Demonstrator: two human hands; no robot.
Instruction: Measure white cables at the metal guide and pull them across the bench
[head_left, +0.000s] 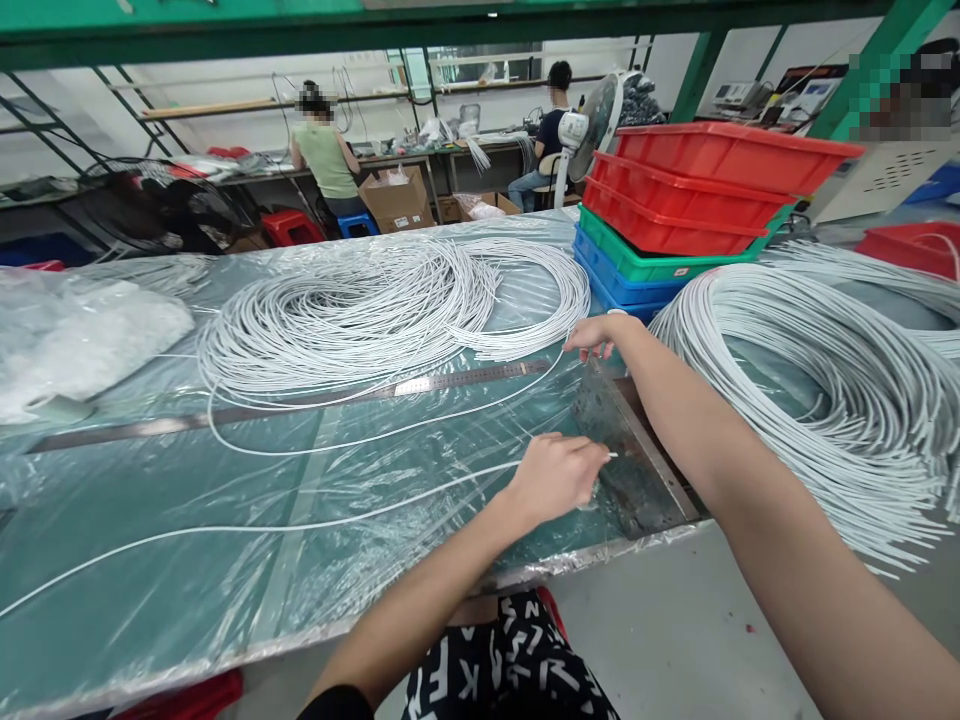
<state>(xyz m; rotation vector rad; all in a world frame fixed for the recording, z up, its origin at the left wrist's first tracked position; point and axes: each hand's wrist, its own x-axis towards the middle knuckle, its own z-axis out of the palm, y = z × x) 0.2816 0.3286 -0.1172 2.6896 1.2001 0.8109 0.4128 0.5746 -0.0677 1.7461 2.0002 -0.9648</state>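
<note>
My left hand [559, 475] is closed round a thin white cable [360, 517], whose short end pokes out past my fingers. From that hand the cable trails left across the plastic-covered table. Farther back, my right hand [595, 335] pinches a white strand [420, 428] that curves in from the big cable coil [315, 330]. Whether both strands are one cable I cannot tell. Just beyond my left fingertips stands a worn metal angle plate [637, 460]. A long steel ruler [442, 381] lies in front of the coil.
Stacked red, green and blue bins [690, 190] stand behind my right hand. A thick cable bundle [817, 400] lies to the right, a smaller coil [555, 285] at the back. Clear plastic bags [82, 340] rest at left. Two people sit at the far benches near a fan [600, 115].
</note>
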